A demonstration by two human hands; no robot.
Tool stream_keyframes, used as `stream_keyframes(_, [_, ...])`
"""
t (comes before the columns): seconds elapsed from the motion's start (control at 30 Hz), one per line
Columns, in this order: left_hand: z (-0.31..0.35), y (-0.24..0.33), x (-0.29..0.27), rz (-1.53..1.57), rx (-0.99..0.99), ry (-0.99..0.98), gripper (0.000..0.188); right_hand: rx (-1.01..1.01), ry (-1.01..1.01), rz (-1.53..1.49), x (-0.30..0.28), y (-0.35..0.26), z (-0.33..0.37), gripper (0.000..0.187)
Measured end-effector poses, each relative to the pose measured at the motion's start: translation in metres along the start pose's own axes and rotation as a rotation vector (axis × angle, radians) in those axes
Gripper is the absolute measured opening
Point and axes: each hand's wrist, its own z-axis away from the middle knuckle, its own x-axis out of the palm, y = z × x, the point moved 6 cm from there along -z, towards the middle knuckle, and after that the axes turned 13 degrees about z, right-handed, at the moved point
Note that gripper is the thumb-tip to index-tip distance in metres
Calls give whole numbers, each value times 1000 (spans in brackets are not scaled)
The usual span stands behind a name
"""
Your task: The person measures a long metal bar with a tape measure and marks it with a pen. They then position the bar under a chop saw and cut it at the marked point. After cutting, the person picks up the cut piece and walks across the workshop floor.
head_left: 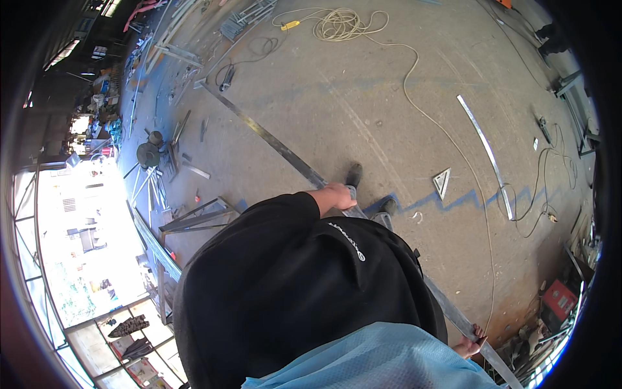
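Note:
A long grey metal tube (265,136) runs slantwise from the far left of the floor toward me and down to the lower right. My left hand (337,196) is closed round it in front of my body. My right hand (471,345) grips a length of tube lower down at the right, its fingers curled over the edge. My black top hides the stretch between the hands, so the two lengths look like one tube. My dark shoes (354,174) show just beyond my left hand.
On the floor at the right lie a triangular square (442,183) and a flat metal strip (486,155). A pale cable (414,97) snakes from a coil. Metal frames (197,217) stand at the left. A red machine (559,299) sits at the lower right.

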Motion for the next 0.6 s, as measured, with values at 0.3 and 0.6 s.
stream_keyframes(0.3, [0, 45, 20, 60, 68, 107, 53, -56, -73, -115, -7, -31, -14, 42])
stream_keyframes(0.6, [-17, 2, 44, -7, -46, 62, 70, -47, -225, -173, 24, -6, 9, 34])
